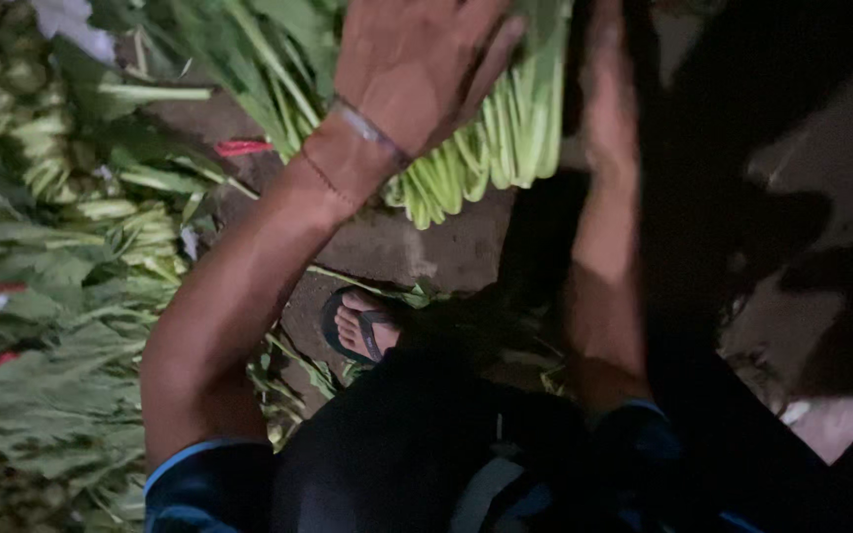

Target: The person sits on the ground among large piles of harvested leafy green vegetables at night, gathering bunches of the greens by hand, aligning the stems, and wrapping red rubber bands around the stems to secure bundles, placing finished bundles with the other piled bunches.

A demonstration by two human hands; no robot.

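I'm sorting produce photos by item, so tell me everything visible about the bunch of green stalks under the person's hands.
The bunch of green stalks is a thick sheaf of pale green, ribbed stems with darker leaves fanning toward the top left. The cut ends point down and right, roughly even, hanging above the bare dirt ground. It lies tilted. The left hand rests flat on top of it, fingers spread; the right hand presses its right side, in shadow.

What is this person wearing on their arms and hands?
Both forearms are bare. The left hand has a thin metal bangle at the wrist. Dark blue sleeves with a lighter blue edge are pushed up past the elbows. The right hand shows nothing worn.
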